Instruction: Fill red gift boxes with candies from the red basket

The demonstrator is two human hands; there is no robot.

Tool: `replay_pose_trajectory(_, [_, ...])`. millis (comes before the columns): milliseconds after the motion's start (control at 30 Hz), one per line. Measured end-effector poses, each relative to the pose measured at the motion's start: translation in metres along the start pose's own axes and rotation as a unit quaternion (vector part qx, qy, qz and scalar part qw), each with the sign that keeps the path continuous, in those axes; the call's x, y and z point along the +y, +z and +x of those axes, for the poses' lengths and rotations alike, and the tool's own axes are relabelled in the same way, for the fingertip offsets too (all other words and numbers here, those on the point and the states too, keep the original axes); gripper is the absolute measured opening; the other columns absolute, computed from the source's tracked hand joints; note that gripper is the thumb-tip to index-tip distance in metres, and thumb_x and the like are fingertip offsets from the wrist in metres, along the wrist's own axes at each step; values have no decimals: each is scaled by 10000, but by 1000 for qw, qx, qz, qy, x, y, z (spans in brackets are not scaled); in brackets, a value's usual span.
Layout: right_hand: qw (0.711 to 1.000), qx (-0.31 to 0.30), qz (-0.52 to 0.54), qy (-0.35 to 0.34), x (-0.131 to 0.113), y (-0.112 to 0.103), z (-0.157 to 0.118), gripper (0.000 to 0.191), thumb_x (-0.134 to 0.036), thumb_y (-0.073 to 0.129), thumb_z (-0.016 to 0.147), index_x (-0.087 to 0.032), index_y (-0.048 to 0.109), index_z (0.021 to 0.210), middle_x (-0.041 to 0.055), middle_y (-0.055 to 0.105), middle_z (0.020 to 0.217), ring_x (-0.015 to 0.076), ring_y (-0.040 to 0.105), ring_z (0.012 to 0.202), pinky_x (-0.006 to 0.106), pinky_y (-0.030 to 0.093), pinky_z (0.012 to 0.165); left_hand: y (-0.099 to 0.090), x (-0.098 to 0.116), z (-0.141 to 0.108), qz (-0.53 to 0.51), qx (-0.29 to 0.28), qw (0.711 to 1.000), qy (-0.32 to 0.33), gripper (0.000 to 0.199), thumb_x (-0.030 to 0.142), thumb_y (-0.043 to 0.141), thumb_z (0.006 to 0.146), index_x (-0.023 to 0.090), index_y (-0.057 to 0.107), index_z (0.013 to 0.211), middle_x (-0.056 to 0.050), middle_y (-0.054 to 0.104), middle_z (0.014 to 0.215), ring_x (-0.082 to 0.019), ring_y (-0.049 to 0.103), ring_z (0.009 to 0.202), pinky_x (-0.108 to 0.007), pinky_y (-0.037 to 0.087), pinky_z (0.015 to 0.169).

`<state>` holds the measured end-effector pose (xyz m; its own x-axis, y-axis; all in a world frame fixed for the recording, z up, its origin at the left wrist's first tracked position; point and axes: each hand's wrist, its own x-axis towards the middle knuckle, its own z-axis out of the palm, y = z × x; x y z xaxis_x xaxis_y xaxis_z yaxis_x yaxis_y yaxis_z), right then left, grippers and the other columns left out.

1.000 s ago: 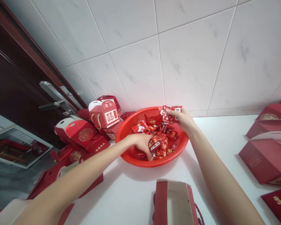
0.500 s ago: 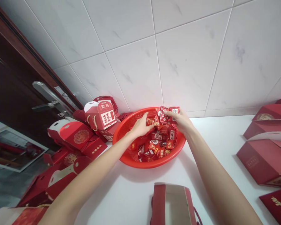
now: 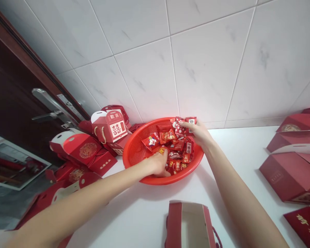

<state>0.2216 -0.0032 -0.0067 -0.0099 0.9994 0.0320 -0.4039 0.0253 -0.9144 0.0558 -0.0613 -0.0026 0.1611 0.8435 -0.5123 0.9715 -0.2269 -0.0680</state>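
Note:
An oval red plastic basket holds many wrapped red candies. My right hand is closed on candy packets at the basket's far right rim. Inside the basket, near its front rim, my left hand reaches down among the candies with its fingers bent; its fingertips are partly hidden, and I cannot make out whether it holds one. In front of the basket stands an open red box with a pale inside and a dark red cord handle.
Red gift boxes crowd the left side beside a dark door with a metal handle. More red boxes stand at the right on the white table. A tiled wall rises behind.
My left hand has moved from the back of the basket down toward its front, uncovering candies at the back left. My right hand has stayed at the rim with its packets.

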Motion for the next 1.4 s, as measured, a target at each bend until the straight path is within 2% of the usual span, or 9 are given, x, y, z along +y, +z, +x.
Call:
replay_pose_trajectory(200, [1000, -13, 6, 2, -1, 1, -2, 229, -286, 854, 565, -186, 682, 678, 23, 725, 687, 176, 659, 646, 284, 539, 603, 2, -15, 28, -9, 98, 994, 49, 542, 238, 735, 759, 108, 565, 1258, -190, 718, 1131, -345, 718, 1022, -359, 565, 814])
replay_pose_trajectory(333, [1000, -12, 5, -2, 0, 1, -2, 225, -287, 862, 584, -189, 685, 682, 12, 722, 692, 161, 647, 641, 291, 534, 637, -1, -31, 51, -169, 142, 974, 49, 162, 135, 573, 843, 158, 685, 958, -75, 758, 884, -246, 746, 829, -309, 582, 716])
replay_pose_trajectory(600, [1000, -22, 6, -17, 3, -1, 1, 208, -297, 846, 587, -189, 696, 682, 15, 723, 705, 164, 652, 659, 288, 524, 646, -15, -41, 65, -351, 305, 874, 140, 301, 185, 540, 911, 197, 681, 1177, -60, 732, 1241, -208, 665, 1177, -327, 503, 1039])
replay_pose_trajectory(733, [1000, -21, 3, -12, 2, -1, 1, 206, -294, 848, 593, -187, 695, 681, 11, 720, 696, 165, 654, 655, 289, 522, 640, -18, -44, 60, -325, 316, 880, 143, 255, 198, 570, 884, 169, 726, 1083, -87, 749, 1172, -233, 690, 1103, -346, 513, 1010])
replay_pose_trajectory(833, [1000, -15, 7, -14, 2, -1, 0, 212, -283, 858, 592, -187, 689, 676, 4, 713, 683, 161, 651, 649, 293, 530, 648, -15, -39, 50, -253, 245, 900, 257, 270, 269, 685, 830, 185, 741, 1080, -77, 738, 1155, -243, 678, 1093, -353, 502, 1018])
replay_pose_trajectory(967, [1000, -15, 10, -10, 2, -1, 0, 233, -294, 866, 593, -191, 690, 706, 22, 733, 725, 188, 678, 692, 321, 552, 682, -5, -20, 38, -48, 143, 914, 376, 639, 234, 802, 710, 271, 650, 1330, -113, 542, 1467, -347, 507, 1340, -458, 397, 1136])
replay_pose_trajectory(1033, [1000, -10, 5, -11, 2, 0, -1, 235, -292, 862, 590, -193, 683, 706, 18, 729, 723, 183, 675, 689, 316, 552, 684, -1, -12, 37, 24, 139, 920, 364, 690, 199, 777, 727, 288, 605, 1389, -135, 499, 1498, -389, 483, 1353, -504, 398, 1125])
replay_pose_trajectory(1167, [1000, -11, 12, -13, 0, 1, -1, 236, -277, 858, 567, -194, 667, 679, 3, 708, 683, 170, 655, 668, 293, 539, 651, 0, -7, 46, 83, 174, 936, 296, 447, 159, 664, 819, 249, 689, 1256, -150, 583, 1382, -356, 636, 1136, -465, 494, 993])
replay_pose_trajectory(1400, [1000, -9, -6, -10, 2, -1, 3, 231, -303, 843, 572, -189, 664, 665, 3, 698, 678, 159, 637, 631, 281, 505, 602, -18, -35, 71, -130, 294, 941, 105, 273, 131, 561, 870, 202, 674, 1108, -55, 749, 998, -246, 701, 961, -332, 510, 900])
